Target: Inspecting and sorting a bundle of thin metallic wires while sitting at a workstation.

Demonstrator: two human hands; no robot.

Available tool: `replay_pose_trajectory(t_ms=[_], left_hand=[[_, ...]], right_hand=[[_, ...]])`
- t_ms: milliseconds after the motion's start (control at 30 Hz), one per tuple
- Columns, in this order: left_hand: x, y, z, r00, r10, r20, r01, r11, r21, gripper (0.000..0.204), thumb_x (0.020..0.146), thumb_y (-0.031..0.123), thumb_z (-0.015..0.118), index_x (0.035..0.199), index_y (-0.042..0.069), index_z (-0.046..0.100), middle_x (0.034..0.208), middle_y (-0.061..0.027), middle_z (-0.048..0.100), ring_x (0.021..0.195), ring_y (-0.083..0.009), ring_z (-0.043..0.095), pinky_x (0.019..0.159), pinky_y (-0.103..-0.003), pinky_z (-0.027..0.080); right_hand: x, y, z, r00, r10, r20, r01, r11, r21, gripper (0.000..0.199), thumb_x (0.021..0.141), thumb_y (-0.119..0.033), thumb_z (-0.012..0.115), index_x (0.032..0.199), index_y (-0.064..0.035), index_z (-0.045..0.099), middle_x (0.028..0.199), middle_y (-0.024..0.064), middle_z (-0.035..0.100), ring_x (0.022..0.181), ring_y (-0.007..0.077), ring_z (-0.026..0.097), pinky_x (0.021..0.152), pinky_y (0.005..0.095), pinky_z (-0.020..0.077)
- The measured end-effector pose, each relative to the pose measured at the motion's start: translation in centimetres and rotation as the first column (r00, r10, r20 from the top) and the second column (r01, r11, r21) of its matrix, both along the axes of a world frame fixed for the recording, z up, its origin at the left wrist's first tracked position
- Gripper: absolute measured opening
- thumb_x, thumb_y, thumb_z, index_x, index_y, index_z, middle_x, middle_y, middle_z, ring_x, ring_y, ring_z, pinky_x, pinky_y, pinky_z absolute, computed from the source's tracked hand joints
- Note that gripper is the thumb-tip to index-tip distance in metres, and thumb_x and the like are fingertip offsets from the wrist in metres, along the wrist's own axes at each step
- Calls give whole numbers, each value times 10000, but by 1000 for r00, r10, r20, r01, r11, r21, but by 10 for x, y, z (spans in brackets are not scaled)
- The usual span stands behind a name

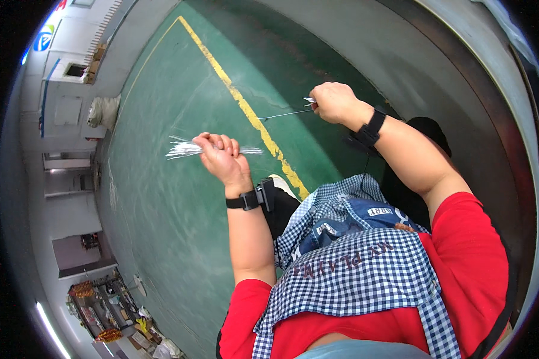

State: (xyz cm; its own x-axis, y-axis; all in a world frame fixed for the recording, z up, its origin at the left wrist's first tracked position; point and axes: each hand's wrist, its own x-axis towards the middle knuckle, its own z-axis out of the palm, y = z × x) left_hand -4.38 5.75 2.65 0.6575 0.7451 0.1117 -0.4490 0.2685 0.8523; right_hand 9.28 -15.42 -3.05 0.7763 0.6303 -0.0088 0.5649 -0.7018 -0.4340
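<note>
My left hand (220, 157) is closed around a bundle of thin silvery wires (182, 148) that stick out on both sides of the fist. My right hand (334, 102) is raised further away and pinches a single thin wire (284, 113) whose free end points back toward the left hand. A few short wire ends show at the right hand's fingers. Both wrists wear black bands. My red sleeves and a blue-and-white checked apron (365, 269) fill the lower part of the view.
A green floor (161, 197) with a yellow painted line (245, 105) lies below. A dark curved metal surface (461, 90) runs along the right. A white sack (103, 110) stands at the far wall, and cluttered shelves (96, 305) sit lower left.
</note>
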Motion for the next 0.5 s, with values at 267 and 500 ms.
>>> replay_pose_trajectory(t_ms=[267, 500], left_hand=[[-81, -11, 75, 961, 211, 176, -275, 776, 567, 369, 987, 453, 421, 890, 99, 452, 580, 32, 297, 419, -55, 240, 355, -203, 195], [-115, -25, 41, 957, 284, 55, -267, 794, 546, 371, 988, 445, 416, 904, 84, 436, 590, 24, 308, 425, -53, 254, 365, -202, 208]], right_hand=[[3, -6, 10, 1000, 7, 27, -10, 996, 84, 93, 730, -110, 673, 813, -68, 675, 805, 134, 672, 832, 322, 651, 702, 425, 515], [1, 2, 9, 999, 33, 2, -33, 998, 60, 109, 753, -109, 667, 840, -43, 661, 813, 137, 667, 850, 316, 646, 728, 419, 513]])
